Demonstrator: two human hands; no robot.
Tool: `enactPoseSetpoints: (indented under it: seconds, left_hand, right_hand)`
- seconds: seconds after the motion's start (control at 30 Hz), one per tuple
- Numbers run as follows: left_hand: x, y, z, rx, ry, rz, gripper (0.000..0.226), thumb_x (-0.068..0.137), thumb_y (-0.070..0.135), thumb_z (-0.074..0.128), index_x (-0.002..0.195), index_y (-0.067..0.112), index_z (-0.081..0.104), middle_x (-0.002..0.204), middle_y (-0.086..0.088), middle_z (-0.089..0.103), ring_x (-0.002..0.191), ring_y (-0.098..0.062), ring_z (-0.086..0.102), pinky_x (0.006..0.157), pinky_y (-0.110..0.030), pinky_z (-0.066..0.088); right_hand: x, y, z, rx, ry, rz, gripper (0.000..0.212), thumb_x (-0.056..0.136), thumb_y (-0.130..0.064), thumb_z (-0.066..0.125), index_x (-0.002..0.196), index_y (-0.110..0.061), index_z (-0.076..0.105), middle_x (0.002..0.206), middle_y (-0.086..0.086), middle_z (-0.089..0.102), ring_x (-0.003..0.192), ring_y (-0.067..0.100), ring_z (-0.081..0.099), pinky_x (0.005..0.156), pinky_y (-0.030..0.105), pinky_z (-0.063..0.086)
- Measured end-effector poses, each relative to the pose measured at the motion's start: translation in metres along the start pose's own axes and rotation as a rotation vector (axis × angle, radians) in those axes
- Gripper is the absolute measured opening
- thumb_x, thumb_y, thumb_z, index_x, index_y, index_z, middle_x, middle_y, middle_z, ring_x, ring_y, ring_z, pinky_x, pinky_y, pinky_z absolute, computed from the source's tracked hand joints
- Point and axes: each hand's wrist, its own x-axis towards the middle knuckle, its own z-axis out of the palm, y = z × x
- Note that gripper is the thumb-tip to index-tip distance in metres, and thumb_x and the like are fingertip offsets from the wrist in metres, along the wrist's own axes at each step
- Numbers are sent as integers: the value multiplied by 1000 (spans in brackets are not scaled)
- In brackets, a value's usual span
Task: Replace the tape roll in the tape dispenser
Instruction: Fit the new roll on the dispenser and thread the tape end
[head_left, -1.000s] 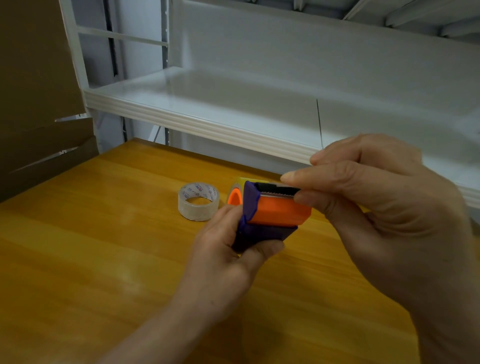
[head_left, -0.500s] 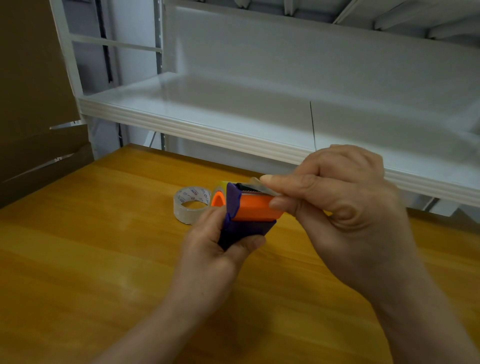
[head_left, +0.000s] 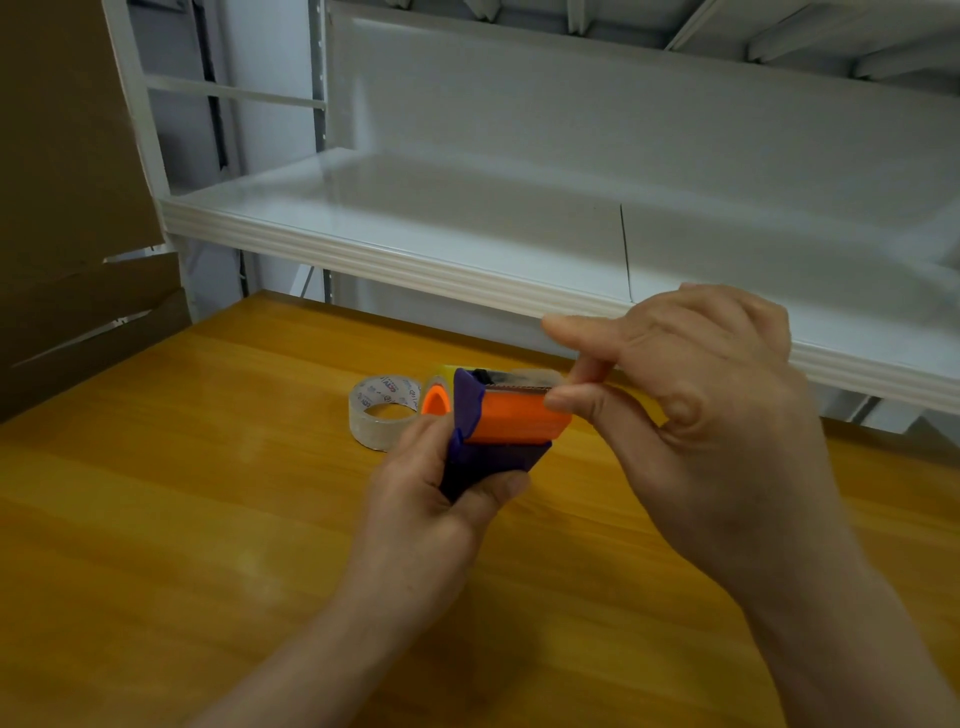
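1. The left hand (head_left: 431, 499) grips the purple-and-orange plastic tape dispenser (head_left: 514, 421), fingers curled round its purple base, above the yellow wooden table (head_left: 156, 519).
2. The right hand (head_left: 691, 415) pinches the clear tape end (head_left: 530, 375) at the dispenser's top edge.
3. A clear tape roll (head_left: 382, 410) lies flat on the table just behind.
4. Recommended: draw the strip straight and taut over the cutter, with the base held steady.
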Motion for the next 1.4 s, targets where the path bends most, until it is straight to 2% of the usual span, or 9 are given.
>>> enactPoseSetpoints:
  seconds: [0.13,0.27,0.37,0.57,0.8,1.0,1.23,1.3,1.4]
  left_hand:
    - [0,-1,0,-8,16,-12,35,76,30,75,107,44,65,100,13,65,89,-10,65,74,-23,52]
    - [1,-1,-1,-35,25,-18,34,78,28,78,107,41,66,99,8,67,89,-11,65,73,-23,52]
    - [1,2,-1,-112,33,-46,36,76,27,80,109,34,68,101,4,70,90,-14,69,76,-24,55]
    - [3,8,-1,-286,35,-106,34,73,18,78,104,32,72,97,-3,74,88,-27,71,75,-47,63]
    - [2,15,-2,-389,60,-189,31,72,22,75,103,18,71,94,-11,75,87,-38,73,74,-56,61]
    - [2,16,-2,-379,85,-225,33,72,25,73,103,17,71,94,-8,76,84,-34,75,72,-52,63]
    - [3,17,-5,-415,112,-229,18,85,9,70,102,13,71,85,-7,78,71,-20,77,56,-24,59]
    - [4,16,-5,-416,109,-218,23,81,10,72,104,15,71,89,-8,78,77,-22,77,58,-24,59]
    - [4,16,-6,-431,68,-192,33,72,21,73,105,20,70,93,-5,77,83,-22,76,62,-25,59]
  right_hand:
    - [0,-5,-2,16,69,-22,11,91,-29,72,97,-23,79,90,-8,72,96,17,61,97,46,35]
    - [-1,-10,0,7,108,-38,9,90,-26,74,93,-21,80,89,-6,72,98,21,61,94,47,35]
    - [-2,-14,5,-7,136,-48,9,90,-25,74,94,-20,81,90,-4,73,99,23,60,93,51,37]
    - [-8,-17,22,-139,216,-96,15,94,-20,72,103,-16,83,95,2,78,94,31,67,97,59,39]
    - [-10,-25,44,-73,172,-8,26,94,-25,71,116,-14,78,112,3,76,107,25,53,93,52,40]
    - [-13,-31,52,-111,131,42,33,95,-25,66,125,-14,73,121,5,72,110,25,50,95,48,36]
    - [-13,-42,57,-6,-108,258,55,93,-46,48,145,-28,54,141,11,48,121,30,49,97,49,44]
    - [-12,-45,56,90,-197,326,59,93,-53,44,149,-36,42,142,6,42,124,25,47,98,43,48]
    - [-12,-47,53,262,-332,400,65,91,-62,41,152,-54,19,135,-9,43,116,7,49,88,20,49]
